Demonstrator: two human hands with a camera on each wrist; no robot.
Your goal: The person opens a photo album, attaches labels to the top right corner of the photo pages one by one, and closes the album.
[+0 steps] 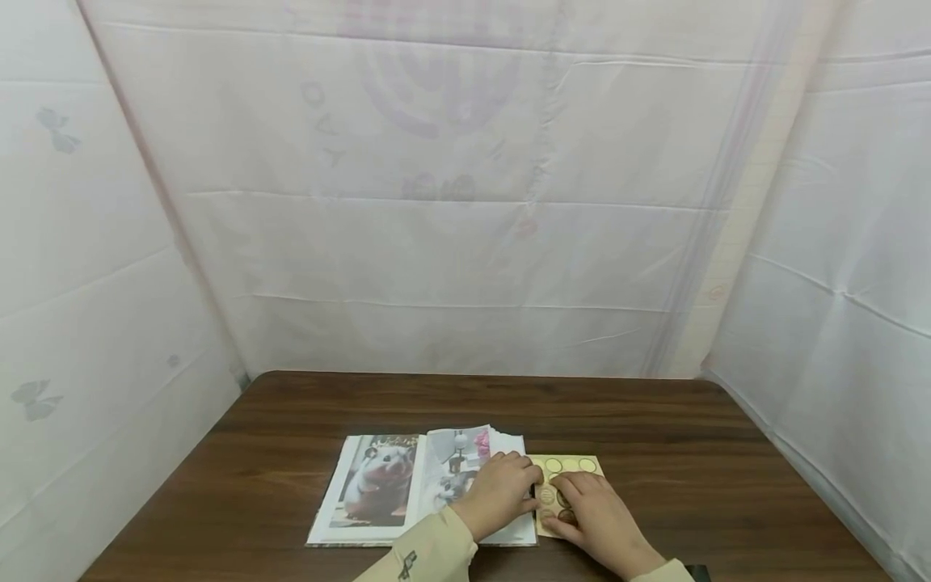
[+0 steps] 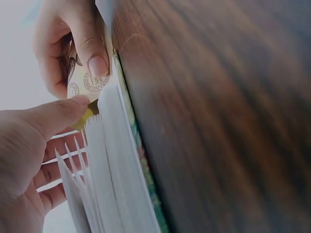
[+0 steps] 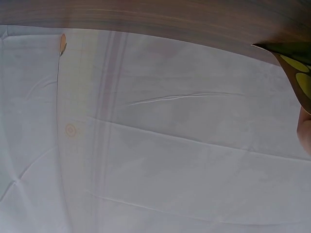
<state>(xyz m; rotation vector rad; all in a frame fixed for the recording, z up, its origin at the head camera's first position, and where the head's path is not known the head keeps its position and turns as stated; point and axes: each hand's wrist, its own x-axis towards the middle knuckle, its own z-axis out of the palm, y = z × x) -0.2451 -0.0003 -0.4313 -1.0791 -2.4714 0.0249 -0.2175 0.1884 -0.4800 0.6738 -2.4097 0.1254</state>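
Two hands on one label sheet

The yellow label sheet lies just beside the right edge of the open book on the counter, probably to keep it within reach of both hands. The left hand has its grip closed in a pinch at the sheet's left edge; the right hand's grip, thumb and fingers part-curled, holds the sheet, seemingly to steady it. Counted: one book, one sheet, two circles along its far row; fingers hide others.

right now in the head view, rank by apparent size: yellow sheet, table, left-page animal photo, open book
1. Table
2. Open book
3. Yellow sheet and animal photo: too alike to rank, with the sheet partly covered.
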